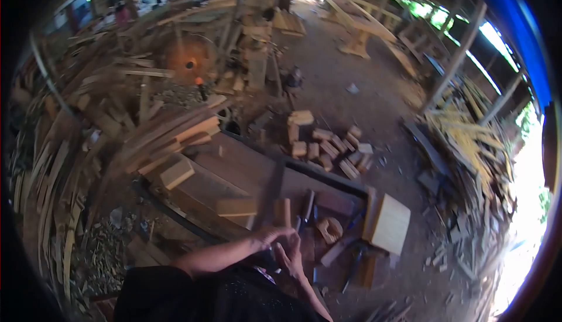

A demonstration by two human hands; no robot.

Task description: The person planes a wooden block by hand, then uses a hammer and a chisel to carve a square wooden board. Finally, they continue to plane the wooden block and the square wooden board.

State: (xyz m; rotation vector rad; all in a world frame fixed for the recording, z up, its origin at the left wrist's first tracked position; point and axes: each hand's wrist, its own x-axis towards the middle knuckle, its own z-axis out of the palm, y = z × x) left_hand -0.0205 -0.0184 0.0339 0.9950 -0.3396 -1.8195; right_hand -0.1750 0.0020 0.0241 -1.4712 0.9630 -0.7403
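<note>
My left hand reaches in from the left, its fingers bent and drawn together near the fingertips of my right hand. I cannot tell what, if anything, is in it. My right hand is raised close beside it, thumb and fingers apart. Just beyond the left hand a short wooden piece points away from me over the bench. To the right are a dark-handled tool and a carved wooden block with a hollowed middle. A flat wooden block sits left of the hands.
A large pale block stands at the bench's right end. Beyond it, cut blocks lie heaped on the ground. Boards are stacked at the left, near a round saw blade. Offcuts pile up at the right.
</note>
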